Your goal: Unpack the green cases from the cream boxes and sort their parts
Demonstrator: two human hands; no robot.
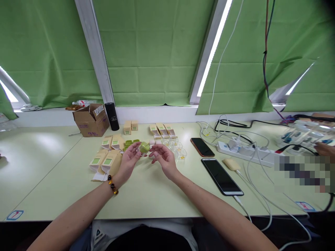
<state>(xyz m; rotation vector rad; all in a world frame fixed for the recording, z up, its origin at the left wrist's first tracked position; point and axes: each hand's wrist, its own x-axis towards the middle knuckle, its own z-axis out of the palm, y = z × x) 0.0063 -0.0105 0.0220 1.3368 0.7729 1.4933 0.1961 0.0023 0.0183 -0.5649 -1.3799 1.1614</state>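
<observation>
Above the table, my left hand [131,154] has its fingers closed around a small clear jar with a green lid [144,147]. My right hand [164,157] is just right of the jar, its fingers curved and apart, with nothing visible in them. Several green lids [128,143] lie behind my left hand. Small clear jars with yellowish bits [180,152] stand in a cluster behind my right hand. Pale pinkish pieces [155,142] sit between, too small to identify. Open kraft boxes with green labels [111,161] lie beside my left wrist.
More kraft boxes [162,130] and small closed ones [127,127] stand farther back. A cardboard carton [91,120] and black bottle [112,116] are back left. Two phones [222,176], a power strip [246,153] and loose cables occupy the right. Another person's hand [324,149] shows far right.
</observation>
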